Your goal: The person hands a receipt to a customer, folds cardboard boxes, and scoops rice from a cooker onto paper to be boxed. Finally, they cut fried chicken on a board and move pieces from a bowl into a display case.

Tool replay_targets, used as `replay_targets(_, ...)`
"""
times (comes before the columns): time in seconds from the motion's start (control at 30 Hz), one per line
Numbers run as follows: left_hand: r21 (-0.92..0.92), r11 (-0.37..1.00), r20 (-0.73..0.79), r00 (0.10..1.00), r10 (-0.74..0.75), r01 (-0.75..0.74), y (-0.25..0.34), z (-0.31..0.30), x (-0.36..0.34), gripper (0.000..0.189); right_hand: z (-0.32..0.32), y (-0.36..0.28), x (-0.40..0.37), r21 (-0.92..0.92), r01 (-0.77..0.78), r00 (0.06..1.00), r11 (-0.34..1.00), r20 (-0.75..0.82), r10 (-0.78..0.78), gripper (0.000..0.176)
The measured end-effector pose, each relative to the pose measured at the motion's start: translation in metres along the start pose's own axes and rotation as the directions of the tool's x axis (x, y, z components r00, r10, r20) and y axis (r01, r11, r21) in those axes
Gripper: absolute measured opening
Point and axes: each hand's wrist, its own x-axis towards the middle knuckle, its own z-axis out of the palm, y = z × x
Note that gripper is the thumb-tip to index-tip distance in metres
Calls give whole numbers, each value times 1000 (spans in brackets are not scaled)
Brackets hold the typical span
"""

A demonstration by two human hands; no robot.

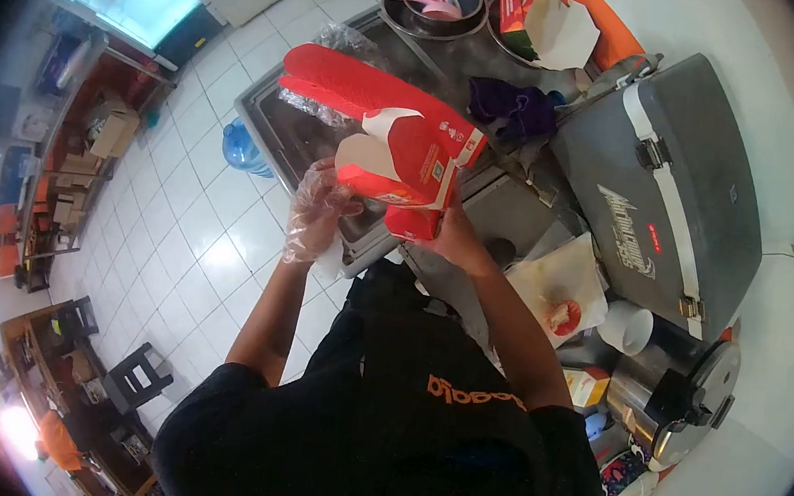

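Above a grey counter (250,105), my two hands work at a red carton (393,188) with pale inner flaps, held up in front of my dark apron. My right hand (452,239), bare, is closed around the lower right of the cardboard; most of its fingers are hidden behind the panels, a grip that seems meant to carry the weight from below. My left hand (317,210), in a clear plastic glove, is at the carton's left edge with fingers partly curled — whether they pinch the board or merely rest against it, I cannot tell. The glove is probably there to keep that hand clean around food. A long red piece (346,82) with rounded ends lies beyond the carton, overlapping it in view; whether the two are joined is unclear.

At the back, metal bowls (430,24) hold blue and pink utensils, likely parked there within reach. A purple cloth (514,108) lies just beside a grey case (660,192), its white straps buckled, presumably to keep it shut. Nearer my right forearm, a red cup (563,318) rests on pale paper (547,280).
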Motion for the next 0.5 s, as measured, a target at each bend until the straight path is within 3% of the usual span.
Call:
replay_targets(0.07, -18, 1000, -3, 1000, 19, -19, -3, 9, -2, 29, -2, 4, -1, -32, -9, 999, 999, 51, 10, 111)
replay_targets(0.13, -68, 997, -19, 999, -27, 26, -7, 15, -3, 32, 4, 14, -3, -151, -133, 972, 979, 173, 159, 109)
replay_targets(0.17, -67, 997, -18, 999, -29, 27, -12, 14, -2, 32, 5, 18, -6, -150, -135, 972, 980, 173, 160, 109)
replay_targets(0.23, -261, 964, -34, 999, 33, -41, -21, 11, 1, 31, 1, 8, -6, 21, -79, 996, 997, -43, 80, 109)
replay_targets(0.37, -111, 994, -38, 999, 18, -22, -20, -2, 0, 31, -4, 0, -16, 95, -129, 987, 987, -88, 137, 111)
replay_targets(0.43, 129, 989, -28, 997, 78, -74, -12, 0, -2, 30, -7, -5, -18, 114, -114, 989, 987, -79, 123, 112)
replay_targets(0.47, 129, 989, -27, 997, 77, -73, -9, 3, -1, 30, -7, 0, -21, 115, -116, 989, 987, -80, 125, 112)
replay_targets(0.5, 4, 994, -60, 992, 112, -112, -6, 8, 0, 26, -7, 5, -24, 29, -94, 991, 995, -93, 97, 109)
